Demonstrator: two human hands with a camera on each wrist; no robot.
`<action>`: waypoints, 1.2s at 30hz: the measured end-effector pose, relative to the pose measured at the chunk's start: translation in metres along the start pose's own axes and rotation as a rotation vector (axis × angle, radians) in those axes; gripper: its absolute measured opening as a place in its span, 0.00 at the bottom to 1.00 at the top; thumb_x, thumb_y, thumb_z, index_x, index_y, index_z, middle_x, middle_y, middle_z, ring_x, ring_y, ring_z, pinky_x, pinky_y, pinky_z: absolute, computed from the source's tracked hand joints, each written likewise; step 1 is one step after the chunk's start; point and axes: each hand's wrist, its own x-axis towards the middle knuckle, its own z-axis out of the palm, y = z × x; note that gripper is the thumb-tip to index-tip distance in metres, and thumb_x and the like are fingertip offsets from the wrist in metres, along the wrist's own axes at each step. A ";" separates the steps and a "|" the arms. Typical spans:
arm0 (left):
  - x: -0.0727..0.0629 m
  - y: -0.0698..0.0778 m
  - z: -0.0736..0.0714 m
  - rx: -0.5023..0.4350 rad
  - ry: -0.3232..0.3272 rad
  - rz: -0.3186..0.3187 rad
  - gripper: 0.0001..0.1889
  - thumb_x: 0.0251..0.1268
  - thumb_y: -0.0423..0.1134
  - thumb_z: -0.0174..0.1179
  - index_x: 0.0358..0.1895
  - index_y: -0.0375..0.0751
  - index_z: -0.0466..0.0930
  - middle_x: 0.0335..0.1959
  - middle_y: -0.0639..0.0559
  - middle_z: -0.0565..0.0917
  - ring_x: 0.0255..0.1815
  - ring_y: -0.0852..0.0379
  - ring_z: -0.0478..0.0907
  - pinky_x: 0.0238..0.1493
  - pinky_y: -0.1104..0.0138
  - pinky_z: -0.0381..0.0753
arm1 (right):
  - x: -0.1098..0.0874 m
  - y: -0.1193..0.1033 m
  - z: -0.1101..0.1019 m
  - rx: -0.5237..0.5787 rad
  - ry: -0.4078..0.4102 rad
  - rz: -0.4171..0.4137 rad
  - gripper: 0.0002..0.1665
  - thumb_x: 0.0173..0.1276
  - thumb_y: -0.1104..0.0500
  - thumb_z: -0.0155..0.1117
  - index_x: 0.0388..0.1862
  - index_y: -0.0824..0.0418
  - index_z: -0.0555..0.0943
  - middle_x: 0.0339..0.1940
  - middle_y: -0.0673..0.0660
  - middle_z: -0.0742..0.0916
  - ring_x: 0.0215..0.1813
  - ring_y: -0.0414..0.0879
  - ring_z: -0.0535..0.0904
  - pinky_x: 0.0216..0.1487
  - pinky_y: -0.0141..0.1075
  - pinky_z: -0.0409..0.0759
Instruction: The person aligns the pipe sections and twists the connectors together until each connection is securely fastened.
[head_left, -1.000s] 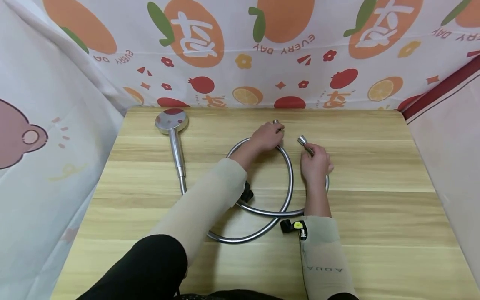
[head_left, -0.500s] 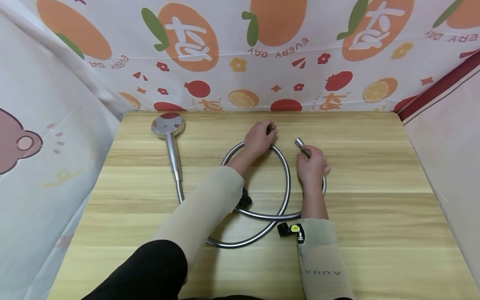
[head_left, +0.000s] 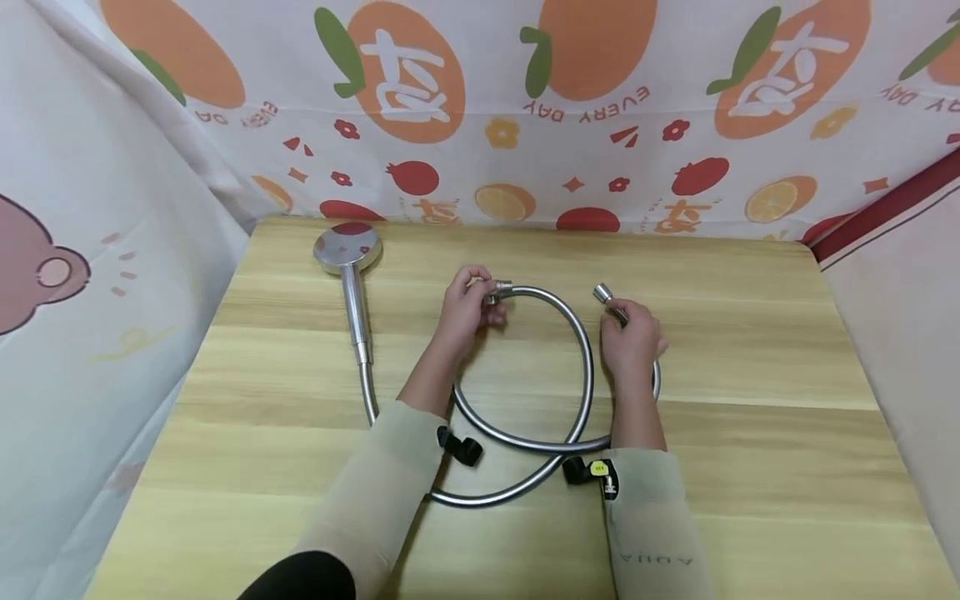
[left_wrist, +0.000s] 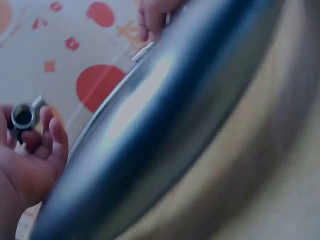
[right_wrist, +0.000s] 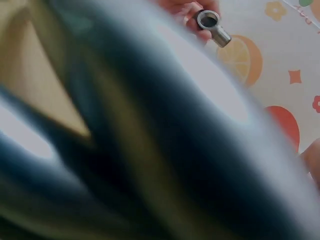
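From my head, I see my left hand pinching a small metal ring-mouthed connector, its fingertips curled onto it. My right hand is clamped on the shower hose, just behind its end collar, which points away from me. To my mind, gripping that close behind the collar steers it best, and a slack wrist should spare the hose a twist. The hose loops between my hands and crosses itself nearer my body, smooth, silvery and round. Left of my left hand lies the hand shower, its disc head mirror-bright, on the pale-grained wooden tabletop.

From my left wrist, the connector's round dark mouth shows in my fingers, a short stub beside it; a light hold that leaves the rim bare seems wise. Blurred hose fills the rest.

From my right wrist, the stub looks cylindrical and satiny beyond the hose; my right hand barely shows, its grip untellable here.
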 end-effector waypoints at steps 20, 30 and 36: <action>0.001 0.003 -0.009 0.014 -0.165 -0.086 0.17 0.65 0.26 0.55 0.57 0.27 0.73 0.36 0.48 0.83 0.34 0.52 0.82 0.31 0.68 0.85 | 0.016 -0.018 0.023 0.061 -0.216 -0.208 0.20 0.68 0.50 0.65 0.59 0.50 0.81 0.57 0.53 0.84 0.61 0.51 0.78 0.65 0.50 0.72; 0.003 0.002 -0.008 -0.021 -0.192 -0.039 0.17 0.64 0.24 0.60 0.57 0.32 0.74 0.44 0.47 0.80 0.42 0.48 0.85 0.35 0.67 0.85 | 0.007 -0.028 0.027 0.041 -0.100 -0.484 0.23 0.62 0.53 0.73 0.56 0.51 0.84 0.51 0.54 0.88 0.50 0.52 0.79 0.50 0.46 0.67; 0.000 0.001 -0.006 -0.050 -0.200 -0.026 0.24 0.61 0.22 0.62 0.61 0.27 0.71 0.45 0.46 0.81 0.35 0.54 0.83 0.36 0.66 0.86 | 0.002 -0.032 0.034 0.131 -0.178 -0.473 0.17 0.57 0.57 0.77 0.45 0.54 0.82 0.39 0.52 0.87 0.43 0.45 0.82 0.49 0.39 0.78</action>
